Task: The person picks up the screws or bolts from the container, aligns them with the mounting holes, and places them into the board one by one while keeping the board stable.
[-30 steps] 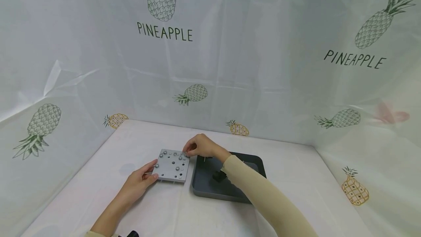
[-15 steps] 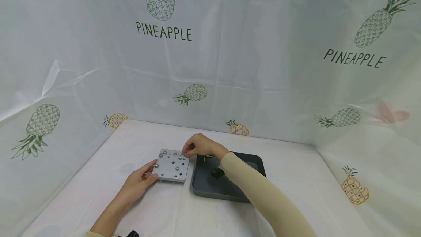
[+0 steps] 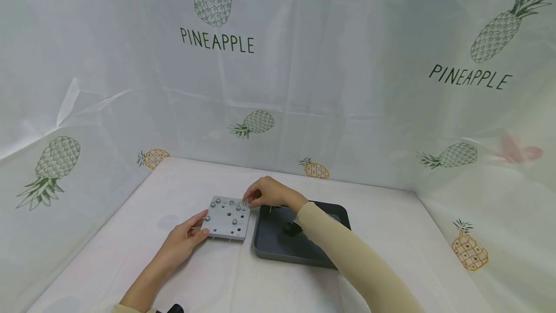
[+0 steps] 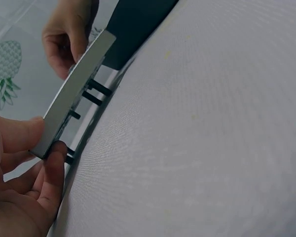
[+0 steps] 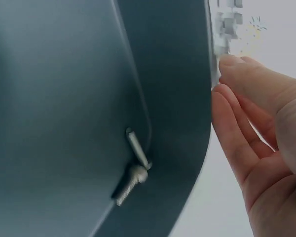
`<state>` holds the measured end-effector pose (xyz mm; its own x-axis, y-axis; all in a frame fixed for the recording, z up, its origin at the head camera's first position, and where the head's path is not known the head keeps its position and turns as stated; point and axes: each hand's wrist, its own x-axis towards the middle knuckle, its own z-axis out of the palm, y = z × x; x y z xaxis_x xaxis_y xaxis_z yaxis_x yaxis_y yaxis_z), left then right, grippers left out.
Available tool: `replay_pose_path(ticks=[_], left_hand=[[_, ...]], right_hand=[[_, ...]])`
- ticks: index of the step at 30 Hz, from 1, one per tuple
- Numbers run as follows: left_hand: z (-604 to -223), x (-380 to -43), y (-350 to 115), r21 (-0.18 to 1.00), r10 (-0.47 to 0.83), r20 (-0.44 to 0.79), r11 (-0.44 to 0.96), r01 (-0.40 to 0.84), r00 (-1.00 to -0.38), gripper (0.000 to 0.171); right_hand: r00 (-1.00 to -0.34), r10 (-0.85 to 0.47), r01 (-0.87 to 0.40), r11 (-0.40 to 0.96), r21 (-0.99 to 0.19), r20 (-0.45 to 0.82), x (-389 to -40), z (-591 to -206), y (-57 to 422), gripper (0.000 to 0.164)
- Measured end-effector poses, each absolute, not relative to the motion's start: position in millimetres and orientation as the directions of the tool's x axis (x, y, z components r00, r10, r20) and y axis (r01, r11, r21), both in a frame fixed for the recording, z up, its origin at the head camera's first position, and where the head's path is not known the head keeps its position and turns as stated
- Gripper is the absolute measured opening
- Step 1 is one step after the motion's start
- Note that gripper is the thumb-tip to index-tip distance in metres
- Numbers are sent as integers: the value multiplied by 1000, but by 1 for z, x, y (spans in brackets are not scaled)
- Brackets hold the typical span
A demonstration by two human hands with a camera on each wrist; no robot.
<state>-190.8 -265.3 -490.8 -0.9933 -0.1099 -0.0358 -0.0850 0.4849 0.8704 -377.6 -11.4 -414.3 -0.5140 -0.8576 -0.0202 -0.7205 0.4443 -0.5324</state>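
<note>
A flat silver metal plate (image 3: 223, 226) with holes and several socket-head screws is in the middle of the head view. My left hand (image 3: 184, 240) grips its left edge, thumb on top and fingers underneath. In the left wrist view, screw shanks (image 4: 91, 98) stick out below the plate, which is raised off the cloth. My right hand (image 3: 269, 192) reaches over the tray to the plate's far right corner. Its thumb and fingers pinch at a screw (image 3: 244, 204) there. Fingertip contact is partly hidden in the right wrist view, behind the tray wall.
A dark grey tray (image 3: 286, 258) stands just right of the plate, under my right forearm. Inside it lie a loose screw (image 5: 130, 185) and a small metal pin (image 5: 137, 147). White cloth with pineapple prints (image 3: 258, 122) covers the table and walls.
The plate and my left hand keep their place. My right hand's fingers have turned a little at the corner screw and shifted slightly right, so more of the screw head shows.
</note>
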Motion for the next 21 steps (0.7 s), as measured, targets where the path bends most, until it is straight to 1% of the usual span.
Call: replay_pose_path(ticks=[4,10,15,21], left_hand=[[-492,-191,-265,871,-115,-39,482,-90,-993,64],[-493,-191,-266,870,-108,-34,486,-83,-994,65],[-492,-190,-266,870,-108,-36,486,-84,-993,65],[-491,-191,-266,866,-99,-40,493,-84,-994,66]], right_hand=[[-507,-862,-745,431,-509,11,-375,-406,3,23],[-515,-856,-763,431,-482,50,-369,-391,32,24],[-533,-846,-760,462,-458,30,-363,-384,61,27],[-571,-821,-743,520,-421,-7,-356,-379,104,28]])
